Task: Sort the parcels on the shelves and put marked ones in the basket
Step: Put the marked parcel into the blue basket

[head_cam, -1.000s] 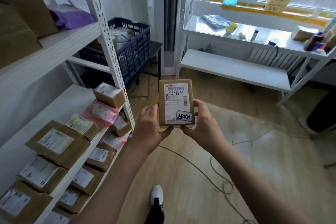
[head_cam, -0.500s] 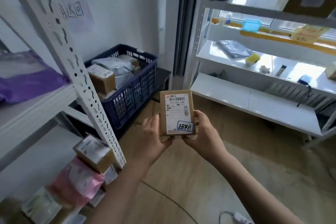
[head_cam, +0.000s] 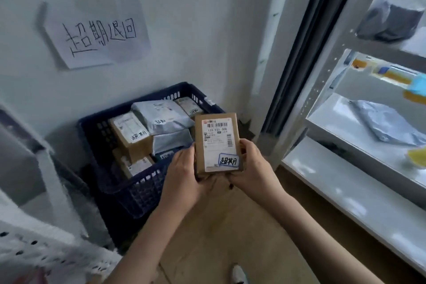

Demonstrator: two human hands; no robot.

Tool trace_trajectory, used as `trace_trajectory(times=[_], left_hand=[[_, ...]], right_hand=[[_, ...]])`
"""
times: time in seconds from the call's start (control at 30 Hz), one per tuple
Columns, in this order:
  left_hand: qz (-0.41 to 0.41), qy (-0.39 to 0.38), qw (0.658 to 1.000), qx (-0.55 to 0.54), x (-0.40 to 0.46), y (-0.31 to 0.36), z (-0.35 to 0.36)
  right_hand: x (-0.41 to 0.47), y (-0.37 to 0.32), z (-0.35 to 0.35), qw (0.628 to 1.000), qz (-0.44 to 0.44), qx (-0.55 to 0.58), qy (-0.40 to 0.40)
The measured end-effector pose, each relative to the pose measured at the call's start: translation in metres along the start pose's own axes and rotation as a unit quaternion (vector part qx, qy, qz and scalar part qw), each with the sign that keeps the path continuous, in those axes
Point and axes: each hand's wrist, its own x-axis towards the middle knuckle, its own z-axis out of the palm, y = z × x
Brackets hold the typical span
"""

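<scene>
Both hands grip one brown parcel (head_cam: 216,143) upright by its lower edges, left hand (head_cam: 184,175) and right hand (head_cam: 252,168), label facing up with a blue-boxed mark at its corner. Compared with half a second ago, the dark blue basket (head_cam: 138,189) of marked parcels now sits much nearer, the parcel held just beside its right rim, below the handwritten wall sign (head_cam: 96,34).

We've got a small brown cardboard parcel (head_cam: 216,143) held upright, white label with a blue-boxed handwritten mark facing us, just right of the dark blue basket (head_cam: 129,189) packed with marked parcels.
</scene>
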Motion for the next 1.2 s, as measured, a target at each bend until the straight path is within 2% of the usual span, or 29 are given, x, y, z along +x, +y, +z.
trace_trajectory(times=[0.2,0.4,0.6,0.77,0.9,1.2], left_hand=[[-0.077,0.039,0.995,0.048,0.067,-0.007,0.015],[-0.138,0.057,0.985,0.086,0.119,-0.046,0.023],[-0.16,0.055,0.981,0.097,0.176,-0.089,0.029],[-0.145,0.056,0.979,0.135,0.221,-0.113,0.04],[-0.163,0.028,0.977,0.133,0.248,-0.127,0.054],[-0.212,-0.013,0.963,0.165,0.287,-0.162,0.083]], right_hand=[[0.109,0.018,-0.005,0.993,-0.07,-0.008,-0.098],[0.196,0.017,0.025,0.98,-0.109,0.003,-0.165],[0.27,0.014,0.053,0.974,-0.123,0.009,-0.19],[0.319,0.023,0.071,0.972,-0.157,-0.042,-0.17],[0.353,0.039,0.081,0.967,-0.176,-0.092,-0.158],[0.415,0.065,0.109,0.95,-0.188,-0.109,-0.224]])
